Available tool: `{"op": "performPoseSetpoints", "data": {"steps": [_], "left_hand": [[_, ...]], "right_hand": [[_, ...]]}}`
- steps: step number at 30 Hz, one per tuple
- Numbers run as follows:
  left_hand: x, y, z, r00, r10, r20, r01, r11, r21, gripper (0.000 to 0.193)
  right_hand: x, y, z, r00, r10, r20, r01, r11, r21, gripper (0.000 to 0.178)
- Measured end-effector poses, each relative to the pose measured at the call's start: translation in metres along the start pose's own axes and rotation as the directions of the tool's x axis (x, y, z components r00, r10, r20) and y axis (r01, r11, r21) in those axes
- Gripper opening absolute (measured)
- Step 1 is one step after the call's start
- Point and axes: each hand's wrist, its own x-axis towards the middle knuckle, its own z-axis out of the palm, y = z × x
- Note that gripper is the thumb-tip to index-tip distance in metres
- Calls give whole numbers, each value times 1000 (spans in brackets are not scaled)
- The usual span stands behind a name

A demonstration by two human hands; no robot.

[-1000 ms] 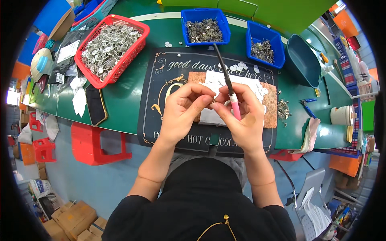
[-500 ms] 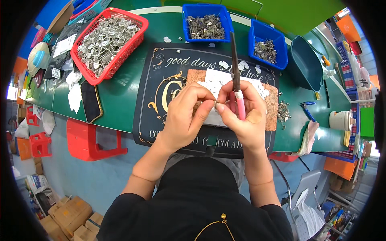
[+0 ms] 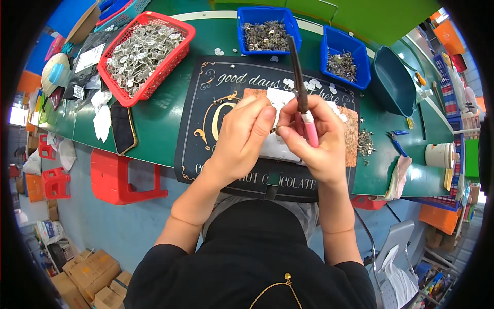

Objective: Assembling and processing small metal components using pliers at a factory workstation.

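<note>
My right hand (image 3: 323, 141) grips a pink-handled tool (image 3: 311, 130) with a long dark shaft that points up and away. Its thumb and index fingertip come close together near a tiny piece too small to name. Just left of it is my left hand (image 3: 241, 136), its fingers curled together; whatever they hold is hidden behind the back of the hand. Beneath both hands lies a white sheet (image 3: 280, 150) on a reddish-brown board (image 3: 351, 144). Small white pieces (image 3: 313, 85) are scattered at the far side of the board. Under it all is a black printed mat (image 3: 191, 159).
A red basket (image 3: 189, 37) full of small metal parts stands far left, with a phone (image 3: 122, 129) nearer. Two blue bins, one a blue bin (image 3: 293, 31), hold dark scraps at the back. Right are a dark green basin (image 3: 393, 82), blue-handled pliers (image 3: 399, 146) and a white roll (image 3: 438, 155).
My left hand has turned, its back now more toward me, and its fingertips have drawn slightly away from the right hand's. The right hand still holds the tool. The whole view has shifted slightly.
</note>
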Motion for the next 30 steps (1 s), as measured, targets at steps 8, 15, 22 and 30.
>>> {"op": "performPoseSetpoints", "data": {"steps": [8, 15, 22, 30], "left_hand": [[0, 4, 5, 997, -37, -69, 35, 999, -31, 25], [-6, 2, 5, 996, -31, -84, 32, 999, 10, 21], [-7, 2, 10, 980, 146, -134, -127, 981, 144, 18], [-13, -2, 12, 990, 65, -125, -63, 998, 20, 22]], "right_hand": [[-2, -4, 6, 1000, 0, -23, 1, 999, 42, 31], [-1, 1, 4, 997, 56, -56, -51, 995, 90, 32], [-4, 5, 15, 979, -130, -158, 103, 980, -173, 30], [-6, 15, 12, 951, -268, -155, 183, 892, -414, 33]]}}
